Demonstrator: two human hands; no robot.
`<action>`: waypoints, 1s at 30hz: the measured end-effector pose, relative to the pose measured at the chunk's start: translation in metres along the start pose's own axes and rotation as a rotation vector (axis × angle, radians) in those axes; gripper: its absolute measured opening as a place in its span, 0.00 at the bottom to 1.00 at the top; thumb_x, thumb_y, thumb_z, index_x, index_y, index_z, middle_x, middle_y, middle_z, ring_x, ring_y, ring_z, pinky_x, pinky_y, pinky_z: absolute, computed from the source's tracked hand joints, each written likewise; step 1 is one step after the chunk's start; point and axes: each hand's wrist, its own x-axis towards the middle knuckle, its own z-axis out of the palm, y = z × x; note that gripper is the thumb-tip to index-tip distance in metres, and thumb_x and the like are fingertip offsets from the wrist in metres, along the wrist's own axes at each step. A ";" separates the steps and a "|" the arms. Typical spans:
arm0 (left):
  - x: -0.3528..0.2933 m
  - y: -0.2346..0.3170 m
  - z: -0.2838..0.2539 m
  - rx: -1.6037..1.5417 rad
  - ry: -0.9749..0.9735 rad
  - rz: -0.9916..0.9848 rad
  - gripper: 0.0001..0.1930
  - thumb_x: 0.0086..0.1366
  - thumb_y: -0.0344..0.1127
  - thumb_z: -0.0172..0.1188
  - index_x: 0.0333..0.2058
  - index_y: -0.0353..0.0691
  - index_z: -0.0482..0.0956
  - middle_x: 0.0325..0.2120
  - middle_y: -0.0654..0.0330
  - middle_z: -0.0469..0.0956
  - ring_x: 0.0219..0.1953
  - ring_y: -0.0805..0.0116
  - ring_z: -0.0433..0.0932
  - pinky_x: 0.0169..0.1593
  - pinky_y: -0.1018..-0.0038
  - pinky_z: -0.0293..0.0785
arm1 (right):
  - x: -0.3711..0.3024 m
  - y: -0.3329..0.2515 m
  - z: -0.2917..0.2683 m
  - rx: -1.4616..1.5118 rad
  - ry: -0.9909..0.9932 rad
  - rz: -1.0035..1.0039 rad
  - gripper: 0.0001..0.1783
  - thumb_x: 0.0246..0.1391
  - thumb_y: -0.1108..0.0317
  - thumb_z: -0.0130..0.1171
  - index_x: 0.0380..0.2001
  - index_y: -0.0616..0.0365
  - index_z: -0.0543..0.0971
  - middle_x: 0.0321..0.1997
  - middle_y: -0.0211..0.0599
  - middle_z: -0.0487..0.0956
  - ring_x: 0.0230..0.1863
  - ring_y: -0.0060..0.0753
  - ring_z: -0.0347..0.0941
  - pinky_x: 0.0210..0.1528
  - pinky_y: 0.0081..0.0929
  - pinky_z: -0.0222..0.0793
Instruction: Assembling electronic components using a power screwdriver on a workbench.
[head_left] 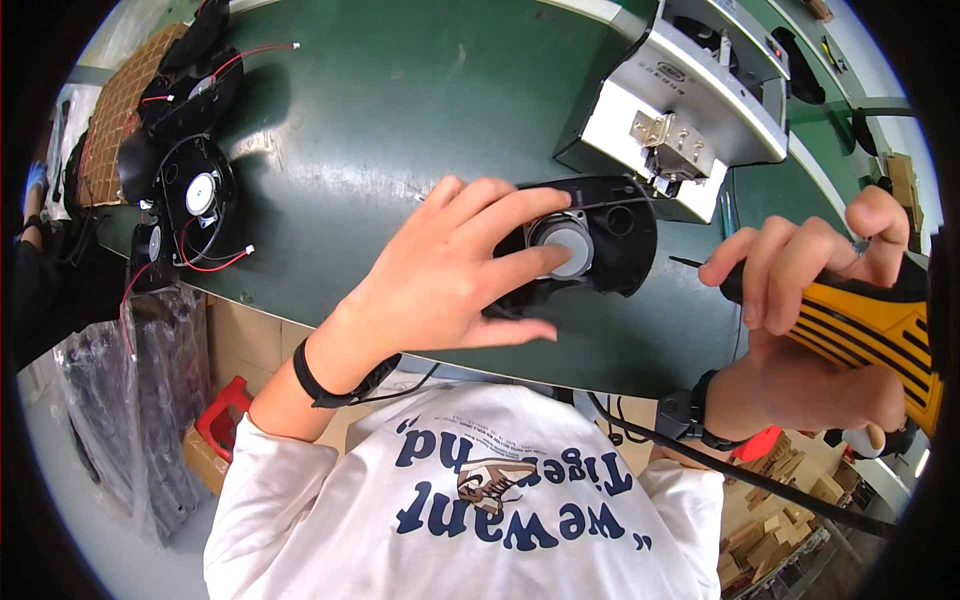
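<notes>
A black plastic housing (632,245) with a round grey speaker (565,248) in it lies on the green workbench in front of me. My left hand (455,260) rests on its left part, fingers spread, with fingertips on the speaker and the housing's far edge. The palm hides that side of the housing. At the right, my right hand (800,265) is wrapped round a yellow and black electric screwdriver (870,335). Its dark, thin tip (686,262) points left towards the housing, apart from it.
A silver box-shaped machine (685,75) with a metal fixture stands beyond the housing. Several more black housings (195,195), with speakers and red wires, sit at the left beside a brown gridded board (125,110). A black cable (760,475) runs across the lower right.
</notes>
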 end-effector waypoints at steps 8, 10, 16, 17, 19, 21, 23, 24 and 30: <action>0.005 0.008 -0.027 -0.045 -0.075 0.006 0.38 0.47 0.64 0.73 0.53 0.45 0.84 0.61 0.52 0.74 0.55 0.50 0.75 0.59 0.57 0.67 | 0.029 -0.036 0.000 -0.176 0.127 0.023 0.48 0.64 0.27 0.48 0.64 0.64 0.58 0.26 0.28 0.72 0.25 0.25 0.69 0.41 0.42 0.79; 0.007 0.010 -0.029 -0.006 -0.153 0.038 0.40 0.47 0.64 0.74 0.54 0.45 0.83 0.63 0.54 0.73 0.59 0.50 0.72 0.61 0.57 0.65 | 0.036 -0.028 0.003 -0.152 0.170 -0.015 0.46 0.66 0.30 0.46 0.64 0.64 0.57 0.26 0.29 0.72 0.26 0.26 0.70 0.42 0.43 0.80; 0.001 0.017 -0.036 0.044 -0.247 -0.044 0.44 0.39 0.50 0.81 0.58 0.45 0.80 0.61 0.56 0.74 0.61 0.49 0.70 0.61 0.52 0.71 | 0.053 -0.039 -0.024 -0.345 0.028 -0.149 0.22 0.72 0.57 0.39 0.51 0.67 0.70 0.31 0.33 0.70 0.29 0.27 0.72 0.56 0.50 0.75; 0.003 0.016 -0.037 0.044 -0.262 -0.034 0.44 0.39 0.50 0.81 0.58 0.45 0.80 0.61 0.56 0.74 0.61 0.49 0.70 0.61 0.52 0.71 | 0.050 -0.041 -0.032 -0.345 0.046 -0.147 0.22 0.72 0.57 0.39 0.51 0.67 0.70 0.31 0.33 0.70 0.29 0.27 0.72 0.56 0.50 0.75; 0.001 0.015 -0.041 -0.017 -0.294 -0.100 0.42 0.40 0.44 0.80 0.59 0.45 0.79 0.59 0.56 0.75 0.58 0.50 0.71 0.59 0.51 0.72 | 0.053 -0.035 -0.046 -0.404 -0.042 -0.151 0.19 0.73 0.59 0.38 0.38 0.62 0.73 0.33 0.33 0.70 0.31 0.27 0.72 0.57 0.49 0.74; 0.006 0.013 -0.046 -0.020 -0.301 -0.127 0.37 0.42 0.40 0.79 0.56 0.45 0.81 0.57 0.58 0.76 0.55 0.52 0.73 0.59 0.54 0.71 | 0.051 -0.037 -0.050 -0.435 -0.075 -0.136 0.18 0.73 0.61 0.38 0.32 0.58 0.72 0.35 0.33 0.70 0.32 0.27 0.72 0.57 0.47 0.73; 0.014 0.010 -0.046 0.182 -0.295 0.005 0.31 0.44 0.40 0.78 0.51 0.44 0.84 0.56 0.60 0.77 0.54 0.54 0.74 0.58 0.59 0.68 | 0.048 -0.036 -0.053 -0.452 -0.068 -0.094 0.17 0.72 0.62 0.39 0.31 0.57 0.72 0.35 0.34 0.70 0.33 0.27 0.73 0.57 0.45 0.73; 0.018 0.009 -0.041 0.172 -0.234 0.033 0.25 0.45 0.40 0.78 0.45 0.44 0.85 0.56 0.61 0.78 0.56 0.56 0.75 0.59 0.60 0.65 | 0.045 -0.036 -0.051 -0.427 -0.030 -0.104 0.15 0.71 0.62 0.42 0.41 0.62 0.74 0.34 0.34 0.71 0.33 0.27 0.74 0.55 0.44 0.74; 0.010 0.003 -0.024 0.158 -0.145 0.050 0.16 0.49 0.35 0.75 0.37 0.45 0.83 0.57 0.59 0.78 0.59 0.60 0.76 0.59 0.52 0.63 | 0.039 -0.035 -0.025 -0.426 0.067 -0.076 0.31 0.70 0.63 0.43 0.68 0.73 0.54 0.34 0.35 0.71 0.33 0.28 0.74 0.54 0.43 0.74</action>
